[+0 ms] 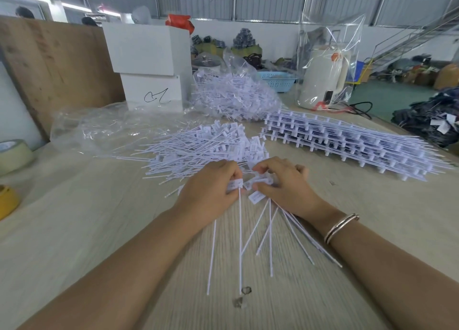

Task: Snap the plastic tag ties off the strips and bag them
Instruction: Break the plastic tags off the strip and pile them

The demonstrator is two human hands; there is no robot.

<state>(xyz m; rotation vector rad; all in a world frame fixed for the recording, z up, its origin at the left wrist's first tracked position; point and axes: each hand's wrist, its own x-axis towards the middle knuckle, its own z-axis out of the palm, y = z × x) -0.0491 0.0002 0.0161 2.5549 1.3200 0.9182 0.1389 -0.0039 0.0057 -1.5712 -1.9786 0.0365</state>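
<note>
Both forearms are bare, with no sleeves in view. The right wrist wears a thin metal bangle (341, 227), rose-gold with a dark line along it.

White tag ties (258, 220) fan toward the viewer (heads pinched together).

Bare table (99, 230) left of hands. Loose tie pile (203, 145) blocks ahead; strip stack (347, 141) blocks front-right; tape rolls (12, 155) at left edge.

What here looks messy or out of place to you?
Nothing looks broken. The loose ties lie in a jumbled heap, unlike the neat stack of strips. A kettle wrapped in clear plastic sits oddly on the work table.
</note>
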